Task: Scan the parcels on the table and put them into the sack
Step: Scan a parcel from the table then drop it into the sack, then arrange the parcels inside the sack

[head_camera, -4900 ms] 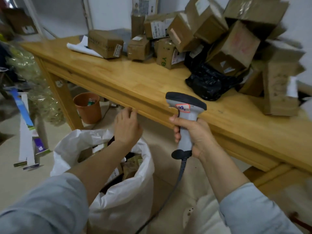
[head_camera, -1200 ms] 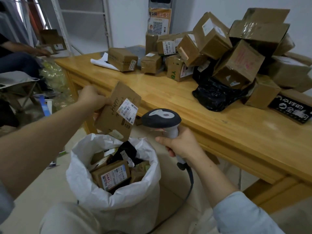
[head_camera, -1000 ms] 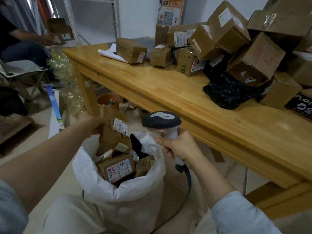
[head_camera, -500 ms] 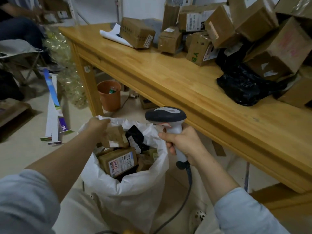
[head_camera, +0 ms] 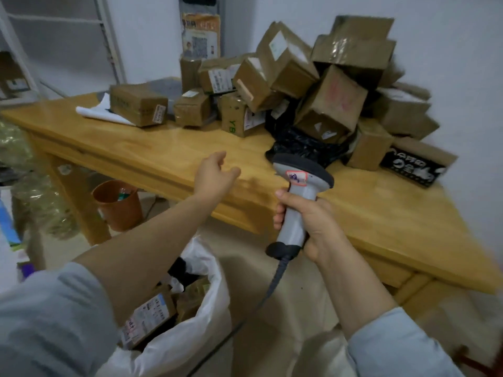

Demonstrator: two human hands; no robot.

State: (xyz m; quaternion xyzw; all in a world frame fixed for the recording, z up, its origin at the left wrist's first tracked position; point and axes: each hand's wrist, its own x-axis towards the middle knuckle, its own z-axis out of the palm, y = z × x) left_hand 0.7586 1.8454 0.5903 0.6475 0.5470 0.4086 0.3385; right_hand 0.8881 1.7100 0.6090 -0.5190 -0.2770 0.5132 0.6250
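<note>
Having left its parcel in the sack [head_camera: 209,319], the left hand [head_camera: 215,176] reaches open-fingered over the desk [head_camera: 152,152] for another, while the right hand [head_camera: 313,223] grips the scanner [head_camera: 300,178].

Parcels [head_camera: 321,85] on table [head_camera: 168,156]; sack [head_camera: 196,336] below.
</note>
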